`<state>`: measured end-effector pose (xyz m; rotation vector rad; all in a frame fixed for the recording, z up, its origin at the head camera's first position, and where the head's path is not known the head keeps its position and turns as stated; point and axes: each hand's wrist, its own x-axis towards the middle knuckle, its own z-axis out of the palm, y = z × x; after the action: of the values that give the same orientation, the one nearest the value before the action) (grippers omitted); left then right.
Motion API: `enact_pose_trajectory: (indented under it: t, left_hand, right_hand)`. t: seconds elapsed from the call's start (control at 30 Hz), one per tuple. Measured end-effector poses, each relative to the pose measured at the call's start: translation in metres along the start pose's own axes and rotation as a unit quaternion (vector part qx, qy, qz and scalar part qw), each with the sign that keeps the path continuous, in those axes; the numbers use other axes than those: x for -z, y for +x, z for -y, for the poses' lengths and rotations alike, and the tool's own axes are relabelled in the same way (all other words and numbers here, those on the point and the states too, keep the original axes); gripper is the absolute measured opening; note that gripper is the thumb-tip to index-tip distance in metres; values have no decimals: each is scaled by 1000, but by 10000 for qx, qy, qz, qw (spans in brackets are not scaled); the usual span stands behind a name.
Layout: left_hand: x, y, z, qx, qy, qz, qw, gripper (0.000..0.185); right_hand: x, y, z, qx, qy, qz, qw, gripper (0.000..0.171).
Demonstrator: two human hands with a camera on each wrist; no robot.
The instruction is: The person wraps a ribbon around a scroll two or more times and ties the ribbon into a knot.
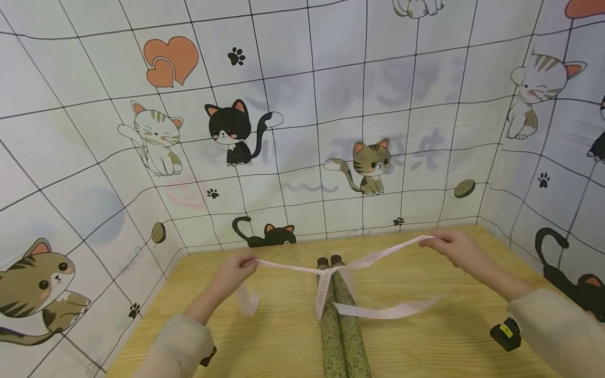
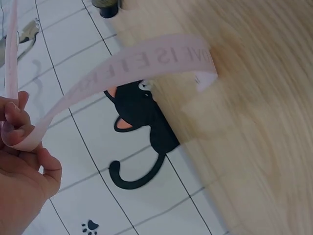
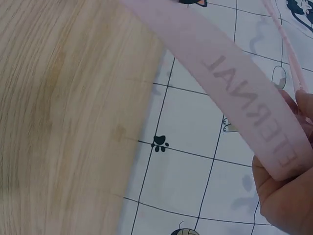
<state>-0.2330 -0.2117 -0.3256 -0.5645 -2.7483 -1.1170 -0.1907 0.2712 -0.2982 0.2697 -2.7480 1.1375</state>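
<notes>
Two green patterned paper rolls (image 1: 339,320) lie side by side on the wooden table (image 1: 283,325), running toward me. A pale pink printed ribbon (image 1: 373,258) is knotted around their far ends. My left hand (image 1: 238,269) pinches one strand of the ribbon and pulls it left. My right hand (image 1: 452,247) pinches the other strand and pulls it right. Loose tails of ribbon (image 1: 392,311) trail down over the table. In the left wrist view the ribbon (image 2: 142,66) loops from my fingers (image 2: 17,128). In the right wrist view the ribbon (image 3: 234,93) crosses to my fingers (image 3: 293,196).
Cat-patterned tiled walls (image 1: 302,131) close in the table at the back and on both sides. A small black and yellow object (image 1: 506,334) lies on the table near my right sleeve. A dark object (image 1: 208,357) peeks out by my left sleeve.
</notes>
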Motion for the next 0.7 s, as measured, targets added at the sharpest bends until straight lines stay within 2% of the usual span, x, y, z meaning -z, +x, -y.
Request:
enact_pose_trajectory:
  t: [0.17,0.33,0.53,0.7]
  left_hand:
    - [8,-8,15,294,142,-43,9995,18]
    - [15,-15,26,439,195,-116,9988,16]
    - [17,-24,40,592,286,45,9978,15]
    - [20,-35,53,781,227,110,9966,15]
  right_hand:
    - [9,-4,-11,-125,-212,9,9997,41]
    - [15,-8,-23,-184,-542,172,9982,39]
    - [21,-16,-50,-142,-778,333,9963,33]
    - [29,-24,-73,-584,-814,541,9935,43]
